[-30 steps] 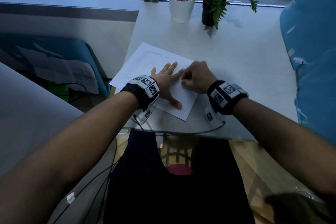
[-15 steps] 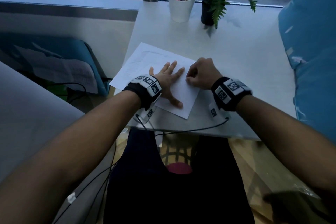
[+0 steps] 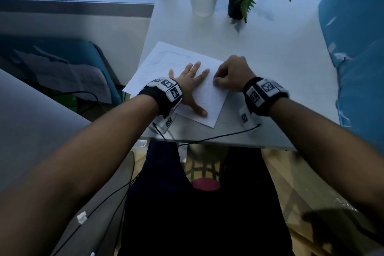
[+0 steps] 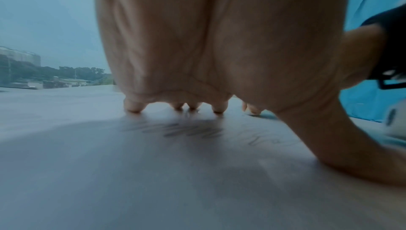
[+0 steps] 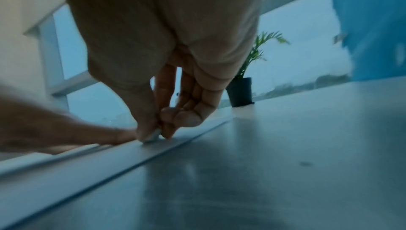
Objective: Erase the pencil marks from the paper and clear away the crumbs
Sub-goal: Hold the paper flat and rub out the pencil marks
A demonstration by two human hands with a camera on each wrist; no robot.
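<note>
White desk (image 3: pixel 270 72) by window. White paper sheet (image 3: pixel 166 58) under flat, spread left hand (image 3: pixel 190 87); right hand (image 3: pixel 232 75) grip pinching small pale eraser (image 5: pixel 153 135) near sheet's right edge. Advice: short light strokes away from anchoring hand, avoid creasing; pencil marks (image 4: pixel 186 129) remain.

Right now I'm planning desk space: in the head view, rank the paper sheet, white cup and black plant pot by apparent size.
1. White paper sheet, clearly largest.
2. White cup.
3. Black plant pot, smallest, though leaves partly hide it.
</note>
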